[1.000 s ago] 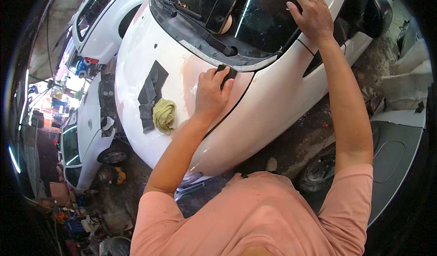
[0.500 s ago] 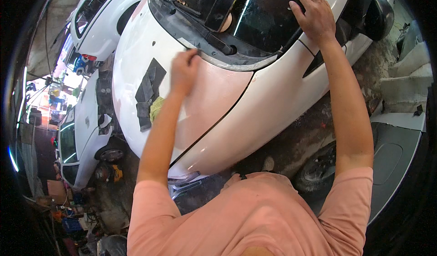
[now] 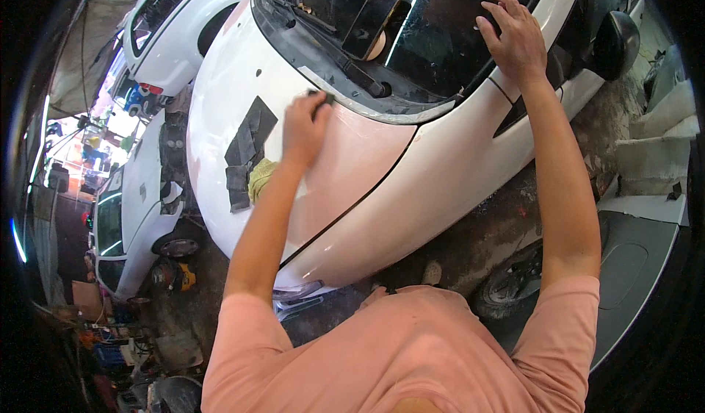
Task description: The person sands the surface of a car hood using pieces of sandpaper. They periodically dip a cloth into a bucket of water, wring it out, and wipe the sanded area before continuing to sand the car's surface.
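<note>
My left hand (image 3: 304,130) is closed over the pinkish, primed-looking hood (image 3: 360,145) of a white car, near the windshield edge. A small dark piece of sandpaper (image 3: 327,98) pokes out past its fingertips. Left of that hand, several dark grey sandpaper sheets (image 3: 250,135) lie on the hood. A crumpled yellow-green cloth (image 3: 260,181) sits against them, partly behind my left forearm. Over the windshield's right edge, my right hand (image 3: 521,44) has its fingers spread and holds nothing; whether it touches the glass I cannot tell.
A phone (image 3: 372,23) lies on the windshield above the wiper (image 3: 367,78). A black side mirror (image 3: 615,44) juts out at the right. A grey car panel (image 3: 639,266) and a wheel (image 3: 510,284) are lower right. Other white cars (image 3: 136,185) stand at the left.
The view has shifted slightly, so the car sits a little lower and to the right. My left hand stays near the windshield corner, blurred by motion; my right hand keeps its place.
</note>
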Demonstrator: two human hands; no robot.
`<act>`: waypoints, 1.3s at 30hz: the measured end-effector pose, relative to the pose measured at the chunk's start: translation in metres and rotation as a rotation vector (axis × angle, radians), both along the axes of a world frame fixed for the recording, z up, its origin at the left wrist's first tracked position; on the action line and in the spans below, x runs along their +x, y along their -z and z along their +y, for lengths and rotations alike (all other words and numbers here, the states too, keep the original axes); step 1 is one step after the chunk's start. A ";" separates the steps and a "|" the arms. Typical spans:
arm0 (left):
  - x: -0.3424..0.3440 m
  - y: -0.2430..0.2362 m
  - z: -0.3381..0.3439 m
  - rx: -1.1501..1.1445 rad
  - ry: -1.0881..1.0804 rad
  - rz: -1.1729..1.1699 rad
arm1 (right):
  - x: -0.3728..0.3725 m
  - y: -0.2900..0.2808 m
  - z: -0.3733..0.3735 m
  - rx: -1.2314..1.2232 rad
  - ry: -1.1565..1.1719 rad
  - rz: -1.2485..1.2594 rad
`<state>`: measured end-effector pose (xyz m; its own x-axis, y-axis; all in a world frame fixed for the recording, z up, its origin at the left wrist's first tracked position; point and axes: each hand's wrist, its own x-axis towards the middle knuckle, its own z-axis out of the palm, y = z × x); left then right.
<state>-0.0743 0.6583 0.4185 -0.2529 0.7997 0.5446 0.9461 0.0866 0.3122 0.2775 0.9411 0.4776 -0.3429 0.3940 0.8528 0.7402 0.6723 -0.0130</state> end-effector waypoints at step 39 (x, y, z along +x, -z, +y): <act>0.023 0.003 -0.037 0.068 -0.033 0.045 | 0.000 -0.008 -0.008 -0.011 -0.006 -0.027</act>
